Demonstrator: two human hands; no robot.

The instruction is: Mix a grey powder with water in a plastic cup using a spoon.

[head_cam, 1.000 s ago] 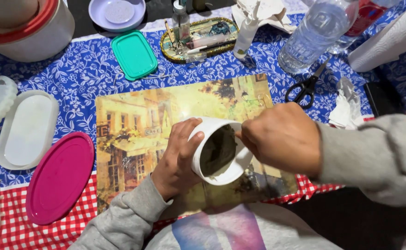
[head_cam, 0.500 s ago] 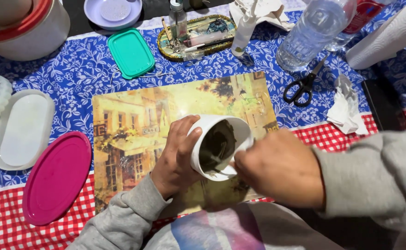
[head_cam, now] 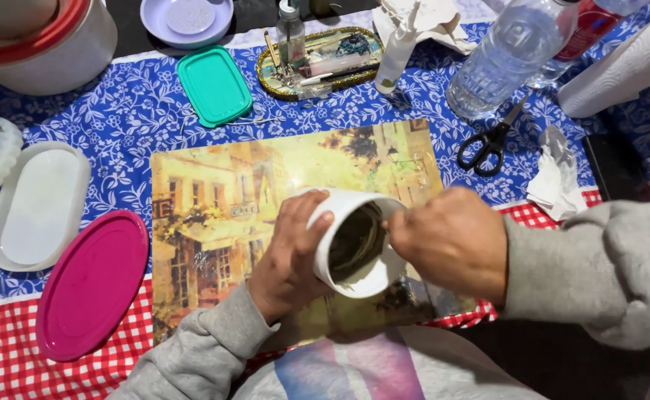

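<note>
- A pink oval lid (head_cam: 92, 285) lay far left on the patterned tablecloth (head_cam: 118, 118), just beside a white oval lid (head_cam: 38, 204).
- A teal lid (head_cam: 214, 85) lay farther back.
- The left hand (head_cam: 288, 255) was wrapped around the side of a white cup (head_cam: 354, 241), fingers clamped on its wall.
- The cup was tilted, mouth toward the person, above a picture placemat (head_cam: 221, 215); its inside looked dark.
- The right hand (head_cam: 451, 241) was at the cup's rim, fingers curled together; whether they gripped anything could not be told.
- Black scissors (head_cam: 488, 144) and a clear water bottle (head_cam: 503, 59) lay farther right.
</note>
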